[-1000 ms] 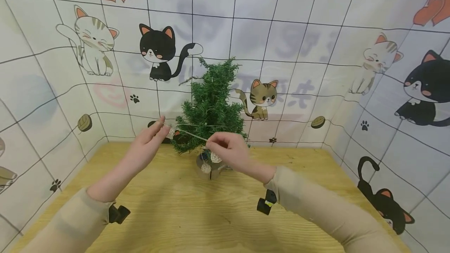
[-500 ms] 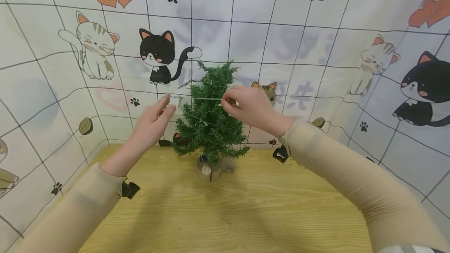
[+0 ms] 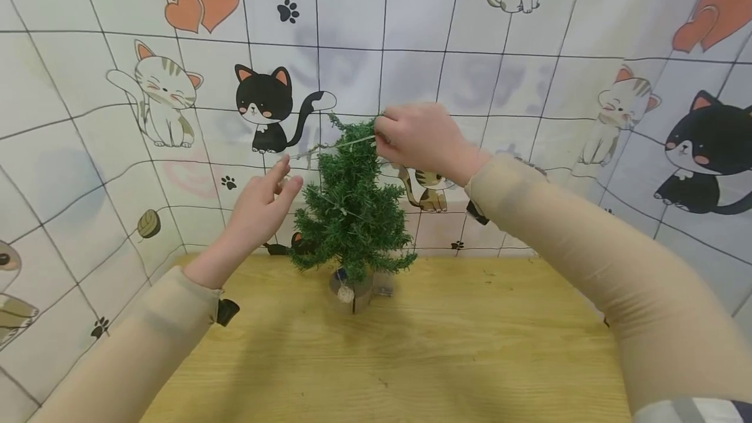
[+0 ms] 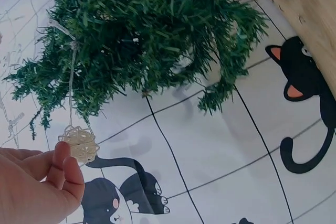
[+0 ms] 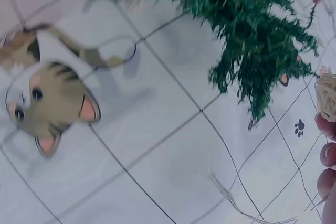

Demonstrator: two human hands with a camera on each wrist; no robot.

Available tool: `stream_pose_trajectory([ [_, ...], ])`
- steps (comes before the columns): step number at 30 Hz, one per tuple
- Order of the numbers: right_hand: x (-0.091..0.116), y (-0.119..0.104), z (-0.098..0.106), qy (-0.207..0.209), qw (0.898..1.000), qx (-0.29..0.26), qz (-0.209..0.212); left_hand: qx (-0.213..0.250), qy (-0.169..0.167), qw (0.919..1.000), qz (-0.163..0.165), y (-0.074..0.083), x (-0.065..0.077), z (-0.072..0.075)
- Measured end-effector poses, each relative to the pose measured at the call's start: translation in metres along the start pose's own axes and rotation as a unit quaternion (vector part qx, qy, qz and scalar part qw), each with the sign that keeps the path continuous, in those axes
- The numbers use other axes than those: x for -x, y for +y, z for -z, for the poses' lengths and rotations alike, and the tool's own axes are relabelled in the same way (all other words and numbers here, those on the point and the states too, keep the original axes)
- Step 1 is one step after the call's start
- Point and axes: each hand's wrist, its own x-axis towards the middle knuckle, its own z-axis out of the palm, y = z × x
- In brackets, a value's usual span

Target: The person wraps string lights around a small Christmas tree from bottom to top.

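A small green artificial Christmas tree (image 3: 361,198) stands at the table's back. My right hand (image 3: 420,139) pinches a thin pale string (image 3: 360,141) beside the treetop. The string slants across the upper branches toward my left hand (image 3: 258,211), raised at the tree's left. In the left wrist view, the curled fingertips of that hand meet a cream wicker ball (image 4: 84,141), whose cord runs up to the branches; the fingers cover part of it. Another wicker ball (image 5: 326,98) shows by the right fingers in the right wrist view, cut by the frame edge.
A wicker ball (image 3: 346,294) hangs before the tree's round base (image 3: 361,299). A small clear object (image 3: 384,284) lies just right of it. Cat-print cloth (image 3: 440,77) surrounds the wooden table (image 3: 376,364) behind and at both sides.
From the tree's lower front, my right hand has risen to the treetop, drawing the string upward. My left hand has moved a little up and right, staying at the tree's left.
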Motion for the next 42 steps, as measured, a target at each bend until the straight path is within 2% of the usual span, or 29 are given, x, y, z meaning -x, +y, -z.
stream_pose_trajectory([
  [3, -0.010, 0.009, 0.002, 0.000, 0.999, 0.028, 0.024, -0.008, -0.003, 1.0000, 0.000, -0.002, 0.000, -0.001],
  [6, -0.020, 0.014, 0.005, -0.009, 0.999, 0.038, 0.025, -0.008, 0.002, 1.0000, 0.002, -0.002, 0.000, 0.000],
  [11, -0.035, 0.016, 0.009, -0.054, 0.997, 0.059, -0.017, -0.004, 0.002, 1.0000, 0.006, -0.001, -0.005, 0.000],
  [15, -0.045, 0.018, 0.009, -0.106, 0.989, 0.084, -0.055, 0.016, -0.006, 0.9997, 0.015, 0.001, -0.013, -0.001],
  [21, -0.053, 0.026, 0.000, -0.149, 0.975, 0.160, -0.042, 0.042, -0.007, 0.9988, 0.026, 0.004, -0.024, -0.002],
  [24, -0.057, 0.028, -0.007, -0.162, 0.969, 0.175, -0.056, 0.057, 0.001, 0.9980, 0.029, 0.002, -0.026, -0.004],
  [32, -0.067, 0.028, -0.015, -0.202, 0.961, 0.162, -0.102, 0.074, 0.023, 0.9962, 0.040, -0.003, -0.030, -0.013],
  [37, -0.067, 0.026, -0.016, -0.208, 0.958, 0.109, -0.162, 0.068, 0.038, 0.9962, 0.039, -0.013, -0.033, -0.018],
  [39, -0.066, 0.026, -0.018, -0.208, 0.957, 0.091, -0.179, 0.059, 0.047, 0.9964, 0.037, -0.017, -0.034, -0.020],
  [42, -0.066, 0.028, -0.020, -0.207, 0.956, 0.085, -0.188, 0.047, 0.072, 0.9962, 0.013, -0.021, -0.035, -0.023],
])
